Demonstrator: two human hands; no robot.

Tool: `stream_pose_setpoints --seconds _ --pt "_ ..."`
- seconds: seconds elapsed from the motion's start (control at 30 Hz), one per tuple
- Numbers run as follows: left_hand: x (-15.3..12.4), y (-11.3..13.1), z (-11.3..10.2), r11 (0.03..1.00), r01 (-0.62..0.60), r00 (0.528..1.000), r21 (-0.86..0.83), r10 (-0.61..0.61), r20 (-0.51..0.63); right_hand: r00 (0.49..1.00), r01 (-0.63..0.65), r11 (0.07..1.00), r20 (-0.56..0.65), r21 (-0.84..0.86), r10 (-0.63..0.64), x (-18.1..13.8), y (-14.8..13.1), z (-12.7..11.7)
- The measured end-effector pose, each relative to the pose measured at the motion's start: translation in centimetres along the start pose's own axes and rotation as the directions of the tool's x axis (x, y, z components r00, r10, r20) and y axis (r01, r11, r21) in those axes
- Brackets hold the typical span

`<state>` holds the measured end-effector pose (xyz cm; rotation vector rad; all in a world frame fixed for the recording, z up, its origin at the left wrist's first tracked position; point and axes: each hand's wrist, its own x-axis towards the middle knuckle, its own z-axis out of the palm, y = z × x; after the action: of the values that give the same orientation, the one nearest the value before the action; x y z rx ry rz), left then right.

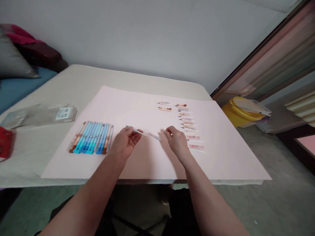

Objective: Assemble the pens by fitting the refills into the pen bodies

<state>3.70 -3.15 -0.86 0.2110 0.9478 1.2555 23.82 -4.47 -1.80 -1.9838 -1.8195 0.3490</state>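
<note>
My left hand [126,140] pinches a slim pen refill [138,131] with a grey front end and a white tube pointing right. Between the hands, a pale, translucent pen barrel [154,136] rests on the pink sheet. Just right of it, my right hand [177,140] has its thumb and fingers pressed together; whatever is in them, if anything, is too small to make out. Beyond and beside that hand lie several pen barrels [188,123], paired with white refills. To the left, a row of blue, brown and clear pens [92,137] lies side by side.
The pink sheet [128,105] covers much of the beige table [86,73]. A clear plastic bag [44,116] with a white label and a red object [5,141] are at the left. A yellow bucket [240,111] stands on the floor to the right.
</note>
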Motion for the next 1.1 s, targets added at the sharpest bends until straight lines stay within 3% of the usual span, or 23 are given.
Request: stream_pose_setpoints --seconds 0.07,0.13,0.3,0.63,0.8,1.1 --pt "0.2 0.6 -0.2 0.999 -0.027 0.999 -0.021 0.027 -0.017 0.994 0.037 0.976 0.107 -0.212 -0.015 0.0 0.4 1.0" --pt "0.3 0.9 -0.4 0.999 -0.033 0.999 -0.022 0.033 -0.028 0.974 0.104 0.942 0.223 -0.318 -0.032 -0.1 0.2 2.4" --pt "0.7 0.8 -0.6 0.999 -0.037 0.998 -0.013 0.036 -0.042 0.950 0.181 0.918 0.304 -0.353 -0.070 0.2 -0.7 4.1" --pt "1.4 1.3 -1.0 0.991 -0.124 0.991 0.059 0.126 -0.038 0.930 0.336 0.940 0.178 -0.055 -0.322 -2.0 -2.5 1.6" --pt "0.9 0.9 -0.6 0.976 -0.176 0.984 0.126 0.179 -0.007 0.928 0.347 0.938 0.144 0.008 -0.345 -2.3 -2.8 2.1" --pt "1.1 1.5 -0.6 0.974 -0.193 0.978 0.116 0.201 -0.062 0.938 0.334 0.942 0.091 0.031 -0.335 -2.3 -2.3 2.1"
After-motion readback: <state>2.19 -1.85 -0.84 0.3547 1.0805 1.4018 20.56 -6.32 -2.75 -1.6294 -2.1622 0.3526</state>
